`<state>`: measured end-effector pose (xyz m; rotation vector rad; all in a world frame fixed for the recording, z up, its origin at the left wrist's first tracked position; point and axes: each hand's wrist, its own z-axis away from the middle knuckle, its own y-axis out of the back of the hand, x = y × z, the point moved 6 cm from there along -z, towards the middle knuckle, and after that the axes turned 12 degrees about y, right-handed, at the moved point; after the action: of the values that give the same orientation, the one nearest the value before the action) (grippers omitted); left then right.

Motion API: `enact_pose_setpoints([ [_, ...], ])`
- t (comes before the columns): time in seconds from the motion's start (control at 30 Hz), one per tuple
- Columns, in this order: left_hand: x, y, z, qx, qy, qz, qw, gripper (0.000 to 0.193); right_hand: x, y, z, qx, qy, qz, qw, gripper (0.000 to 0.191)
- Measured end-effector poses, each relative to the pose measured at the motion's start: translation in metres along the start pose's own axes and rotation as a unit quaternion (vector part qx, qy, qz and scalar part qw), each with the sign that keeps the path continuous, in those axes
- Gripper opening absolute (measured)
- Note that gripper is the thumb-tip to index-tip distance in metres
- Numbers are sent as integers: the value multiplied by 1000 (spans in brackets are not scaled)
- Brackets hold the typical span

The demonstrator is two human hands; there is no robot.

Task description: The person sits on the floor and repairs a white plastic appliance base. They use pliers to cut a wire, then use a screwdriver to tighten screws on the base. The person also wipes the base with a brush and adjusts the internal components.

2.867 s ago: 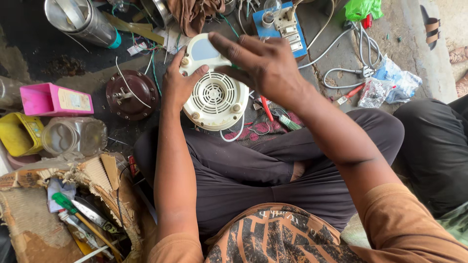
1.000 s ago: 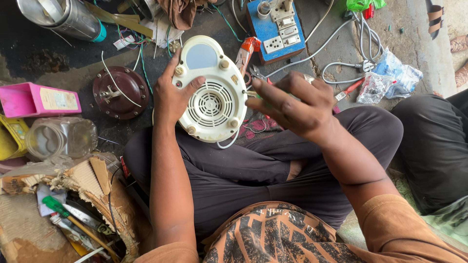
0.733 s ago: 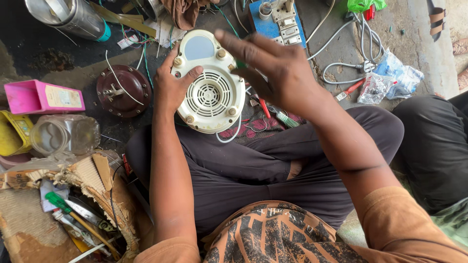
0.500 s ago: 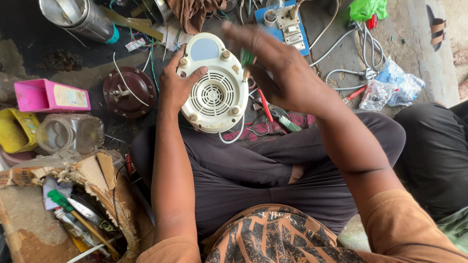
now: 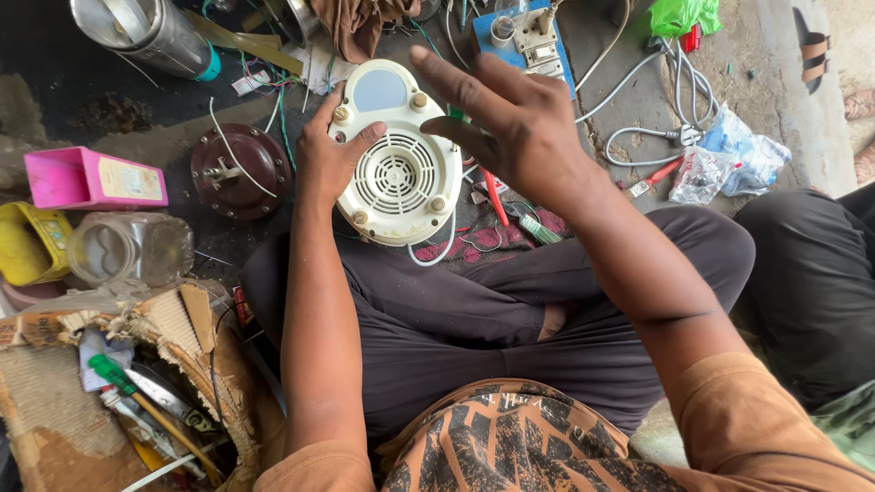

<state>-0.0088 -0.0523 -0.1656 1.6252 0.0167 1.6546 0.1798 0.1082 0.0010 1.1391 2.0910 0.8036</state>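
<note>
A cream round appliance base (image 5: 396,173) with a slotted vent grille and several brass-coloured feet lies tilted over my crossed legs, underside up. My left hand (image 5: 328,155) grips its left rim, thumb lying on the grille side. My right hand (image 5: 519,128) hovers over its upper right edge with the fingers spread and stretched toward the top. A small green piece shows under those fingers; I cannot tell whether the hand holds it. A white cord (image 5: 442,251) loops out from below the base.
On the floor lie a red-handled tool (image 5: 492,196), a green-handled tool (image 5: 540,230), a blue socket board (image 5: 524,36), white cables (image 5: 656,128) and plastic bags (image 5: 729,159). To the left: a dark round motor part (image 5: 239,169), pink box (image 5: 91,178), clear jar (image 5: 128,246). Another person's leg (image 5: 811,282) is at right.
My right hand came back from the right side and now spreads over the base's upper right edge. The left hand has kept its grip, and the base shifted only slightly.
</note>
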Motion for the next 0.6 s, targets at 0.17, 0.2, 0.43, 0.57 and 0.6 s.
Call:
enact_pose_setpoints([
  [0.17, -1, -1, 2, -6, 25, 6, 1000, 86, 1, 1, -1, 10, 2, 22, 1000, 62],
  [0.2, -3, -1, 3, -9, 37, 5, 999, 85, 2, 1, -1, 10, 0, 32, 999, 62],
  [0.43, -2, -1, 1, 2, 3, 3, 1000, 84, -5, 3, -4, 17, 5, 24, 1000, 62],
  [0.57, -3, 0, 0, 9, 7, -13, 1000, 86, -4, 2, -2, 2, -8, 26, 1000, 63],
  [0.6, -2, 0, -1, 11, 1, -22, 1000, 87, -5, 2, -2, 9, 6, 28, 1000, 63],
])
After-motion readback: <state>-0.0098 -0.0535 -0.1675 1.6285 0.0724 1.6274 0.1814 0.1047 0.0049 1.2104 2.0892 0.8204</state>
